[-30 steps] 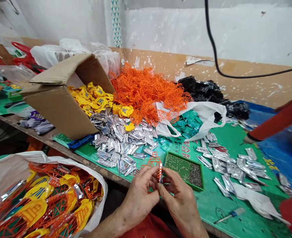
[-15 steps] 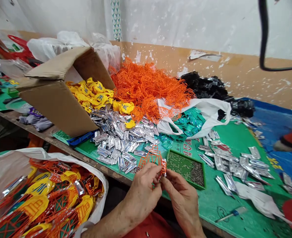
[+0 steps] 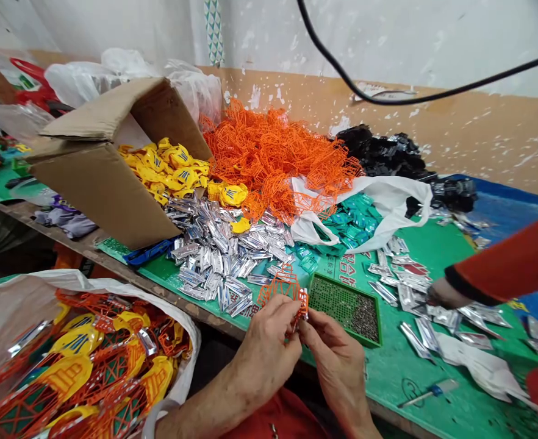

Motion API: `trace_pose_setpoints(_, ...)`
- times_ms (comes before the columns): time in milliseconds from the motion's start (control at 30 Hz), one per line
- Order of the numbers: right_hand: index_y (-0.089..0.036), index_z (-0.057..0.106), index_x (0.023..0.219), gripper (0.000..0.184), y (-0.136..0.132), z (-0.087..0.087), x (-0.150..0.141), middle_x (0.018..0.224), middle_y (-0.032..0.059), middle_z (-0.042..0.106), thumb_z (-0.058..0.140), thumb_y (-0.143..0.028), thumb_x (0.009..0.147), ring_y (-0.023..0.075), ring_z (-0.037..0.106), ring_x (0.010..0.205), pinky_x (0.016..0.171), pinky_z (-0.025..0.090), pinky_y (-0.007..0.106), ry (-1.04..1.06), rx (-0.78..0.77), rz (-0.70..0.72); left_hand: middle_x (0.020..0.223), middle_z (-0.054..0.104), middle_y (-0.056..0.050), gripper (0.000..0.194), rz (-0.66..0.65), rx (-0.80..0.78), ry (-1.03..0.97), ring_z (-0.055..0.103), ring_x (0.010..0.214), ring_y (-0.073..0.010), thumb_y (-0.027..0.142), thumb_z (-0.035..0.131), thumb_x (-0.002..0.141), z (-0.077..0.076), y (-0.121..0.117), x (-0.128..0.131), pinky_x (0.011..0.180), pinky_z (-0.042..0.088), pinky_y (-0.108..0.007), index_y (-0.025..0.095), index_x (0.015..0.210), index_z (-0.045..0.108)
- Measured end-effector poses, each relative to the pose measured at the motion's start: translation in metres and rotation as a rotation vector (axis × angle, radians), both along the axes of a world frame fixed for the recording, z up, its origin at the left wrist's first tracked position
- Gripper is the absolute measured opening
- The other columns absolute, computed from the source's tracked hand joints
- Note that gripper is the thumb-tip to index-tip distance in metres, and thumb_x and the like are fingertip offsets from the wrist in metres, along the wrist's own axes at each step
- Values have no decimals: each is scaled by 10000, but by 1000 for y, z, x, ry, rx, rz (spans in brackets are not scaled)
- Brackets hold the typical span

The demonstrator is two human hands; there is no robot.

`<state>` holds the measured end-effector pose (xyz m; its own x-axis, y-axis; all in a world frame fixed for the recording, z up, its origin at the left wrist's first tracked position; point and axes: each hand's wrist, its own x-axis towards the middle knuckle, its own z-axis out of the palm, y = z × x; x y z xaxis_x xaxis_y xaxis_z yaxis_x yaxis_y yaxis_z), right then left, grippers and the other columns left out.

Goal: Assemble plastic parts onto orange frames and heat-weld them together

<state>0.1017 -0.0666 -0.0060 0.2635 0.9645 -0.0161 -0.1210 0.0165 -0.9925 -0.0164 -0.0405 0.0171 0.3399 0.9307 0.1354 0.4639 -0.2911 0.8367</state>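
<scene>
At the table's front edge my left hand is closed on an orange plastic lattice piece, whose frame sticks up beyond my fingers. My right hand pinches the same piece at its right end, where a small silvery part shows; my fingers hide most of it. Just beyond my right hand lies a green tray of small dark metal bits, probably screws or pins. Past my left hand spreads a heap of shiny silver plastic pieces.
A cardboard box spills yellow parts. Behind are orange frames, teal parts and black parts. A white sack of assembled pieces stands left. A screwdriver lies right. A black cable hangs overhead.
A co-worker's red-sleeved arm has reached in from the right to the silver pieces. The cable appears further left. My hands stay together on the orange piece.
</scene>
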Motion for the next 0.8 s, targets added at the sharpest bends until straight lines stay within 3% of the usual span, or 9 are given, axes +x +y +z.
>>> trace_pose_setpoints(300,-223,759,919,178,-2,-4,1,887,50,748,699,-266,757,174,693,765,711,580,280,-100,50,12,914,606,-72,395,-26,32,-5,570,792,-167,-60,424,680,2,-2,-1,704,493,-275,131,956,632)
trace_pose_setpoints(533,-249,735,1007,215,-6,-4,3,941,44,738,612,-213,835,179,697,831,748,581,280,-357,200,31,910,621,-72,403,-43,70,34,590,831,-181,-62,431,692,4,-2,-3,740,507,-290,140,973,637)
trace_pose_setpoints(800,-259,707,1087,300,-5,-6,3,992,49,746,564,-152,846,198,715,883,744,608,304,-406,314,43,886,641,-79,259,-48,218,178,601,829,-204,24,458,813,6,0,-4,752,522,-339,133,982,622)
